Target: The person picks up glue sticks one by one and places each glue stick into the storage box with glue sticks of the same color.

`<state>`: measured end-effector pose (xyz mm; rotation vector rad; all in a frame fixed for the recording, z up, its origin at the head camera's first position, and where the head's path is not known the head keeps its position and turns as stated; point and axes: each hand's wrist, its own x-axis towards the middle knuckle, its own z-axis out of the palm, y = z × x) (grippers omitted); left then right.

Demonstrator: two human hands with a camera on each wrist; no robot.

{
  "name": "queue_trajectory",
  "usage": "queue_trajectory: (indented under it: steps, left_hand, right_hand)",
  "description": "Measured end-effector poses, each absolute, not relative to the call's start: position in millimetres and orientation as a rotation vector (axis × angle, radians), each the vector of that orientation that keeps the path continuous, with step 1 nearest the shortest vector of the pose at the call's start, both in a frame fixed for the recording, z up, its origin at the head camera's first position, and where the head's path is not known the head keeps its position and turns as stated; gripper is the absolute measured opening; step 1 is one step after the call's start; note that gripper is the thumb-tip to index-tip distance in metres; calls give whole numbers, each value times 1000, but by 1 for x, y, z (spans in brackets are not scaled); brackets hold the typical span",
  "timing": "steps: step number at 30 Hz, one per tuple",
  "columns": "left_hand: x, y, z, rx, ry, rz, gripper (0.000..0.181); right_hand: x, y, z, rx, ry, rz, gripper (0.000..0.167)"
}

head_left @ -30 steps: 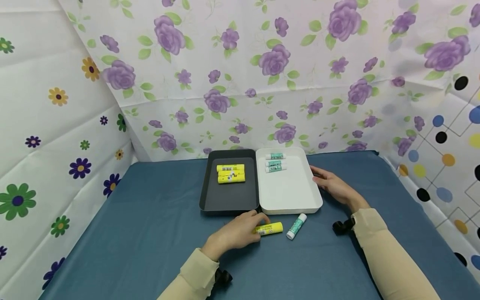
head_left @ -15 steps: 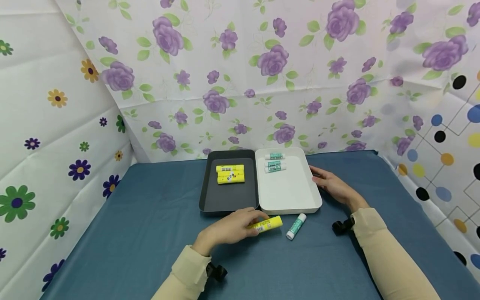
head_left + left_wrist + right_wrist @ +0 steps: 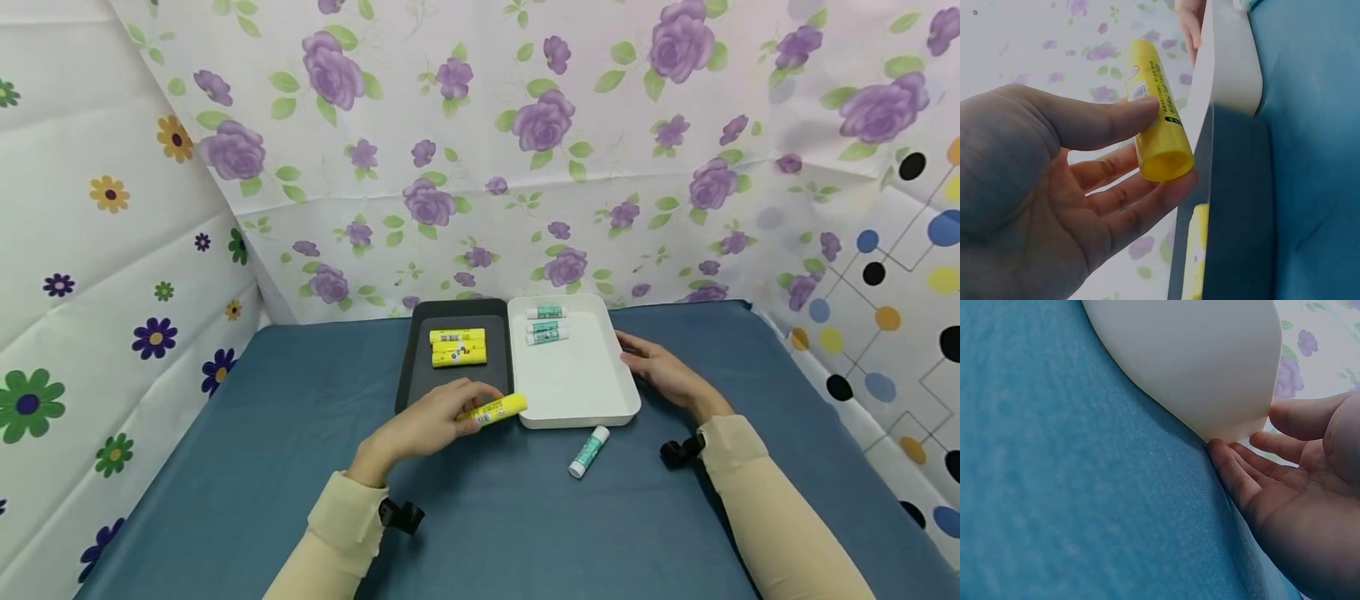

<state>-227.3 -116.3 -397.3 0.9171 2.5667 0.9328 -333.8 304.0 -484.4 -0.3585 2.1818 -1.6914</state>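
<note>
My left hand (image 3: 431,419) pinches a yellow glue stick (image 3: 501,408) between thumb and fingers, above the front edge of the dark grey tray (image 3: 408,375). The left wrist view shows the stick's round end (image 3: 1167,164) facing the camera, tilted. Several yellow glue sticks (image 3: 458,348) lie side by side in that tray. Against the right side of the white tray (image 3: 573,392) rests my right hand (image 3: 670,377). Up close, its thumb touches near the rim and its fingers (image 3: 1235,472) lie along the outer wall. Three green-and-white glue sticks (image 3: 547,326) lie in the white tray.
Another green-and-white glue stick (image 3: 588,452) lies on the blue cloth (image 3: 510,533) in front of the white tray. The two trays stand side by side near the back edge. Behind the table hangs a floral curtain (image 3: 450,125).
My left hand has lifted the yellow glue stick off the cloth and carried it left and up towards the dark tray. The right hand stays at the white tray.
</note>
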Motion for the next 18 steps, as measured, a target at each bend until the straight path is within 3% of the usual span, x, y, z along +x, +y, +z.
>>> queue_trajectory:
  steps: [18]
  left_hand:
    - [-283, -148, -365, 771, 2730, 652, 45]
  right_hand:
    - [-334, 304, -485, -349, 2178, -1712, 65]
